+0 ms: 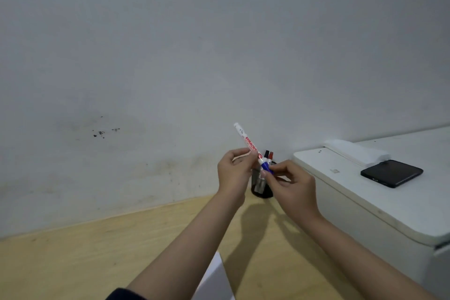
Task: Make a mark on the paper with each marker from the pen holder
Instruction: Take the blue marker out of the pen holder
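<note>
I hold a white marker (247,140) with red lettering tilted up and to the left, above the table. My left hand (233,173) grips its barrel. My right hand (291,184) pinches the blue cap (266,167) at the marker's lower end. Right behind my hands stands a black mesh pen holder (261,190) with a black-capped and a red-capped marker (269,154) sticking out. A corner of the white paper (215,277) lies on the wooden table near the bottom edge, partly hidden by my left forearm.
A white printer (365,204) fills the right side, with a black phone (392,173) and a white paper stack (355,152) on top. The wooden table (85,258) runs along a stained white wall (146,80).
</note>
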`<control>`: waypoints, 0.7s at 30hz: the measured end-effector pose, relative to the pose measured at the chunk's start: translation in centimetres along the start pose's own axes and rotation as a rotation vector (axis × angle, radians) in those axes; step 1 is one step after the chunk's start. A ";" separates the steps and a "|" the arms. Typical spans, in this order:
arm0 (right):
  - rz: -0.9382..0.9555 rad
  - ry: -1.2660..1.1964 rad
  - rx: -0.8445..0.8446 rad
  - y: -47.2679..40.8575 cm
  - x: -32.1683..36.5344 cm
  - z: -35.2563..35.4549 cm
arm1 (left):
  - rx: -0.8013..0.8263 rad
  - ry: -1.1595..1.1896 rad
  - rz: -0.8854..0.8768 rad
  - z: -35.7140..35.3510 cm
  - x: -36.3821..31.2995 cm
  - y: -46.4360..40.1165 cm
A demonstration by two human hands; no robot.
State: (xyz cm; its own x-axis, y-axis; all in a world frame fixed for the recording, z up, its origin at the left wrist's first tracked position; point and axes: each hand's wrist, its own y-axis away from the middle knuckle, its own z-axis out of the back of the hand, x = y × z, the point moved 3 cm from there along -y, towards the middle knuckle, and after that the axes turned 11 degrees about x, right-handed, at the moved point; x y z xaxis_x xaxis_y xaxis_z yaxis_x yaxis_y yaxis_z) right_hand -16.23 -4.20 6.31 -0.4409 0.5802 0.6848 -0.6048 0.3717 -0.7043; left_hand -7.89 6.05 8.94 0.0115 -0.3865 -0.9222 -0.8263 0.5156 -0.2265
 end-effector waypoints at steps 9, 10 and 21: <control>-0.117 -0.072 -0.009 0.2 5.4 -2.4 | 0.071 -0.227 -0.169 4.6 -4.0 5.1; -0.200 -0.138 0.032 -0.2 5.6 -3.0 | 0.103 -0.264 -0.177 4.8 -4.2 5.6; -0.353 -0.559 0.131 0.4 7.8 -6.1 | 0.097 -0.532 -0.199 9.0 -6.0 8.3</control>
State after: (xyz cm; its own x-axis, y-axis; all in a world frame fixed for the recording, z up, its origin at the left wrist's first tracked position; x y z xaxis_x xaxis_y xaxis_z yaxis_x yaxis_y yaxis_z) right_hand -15.84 4.88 10.27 -0.4576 -0.0358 0.8885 -0.8355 0.3591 -0.4158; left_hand -9.80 19.51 9.75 0.4634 -0.0586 -0.8842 -0.7243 0.5499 -0.4160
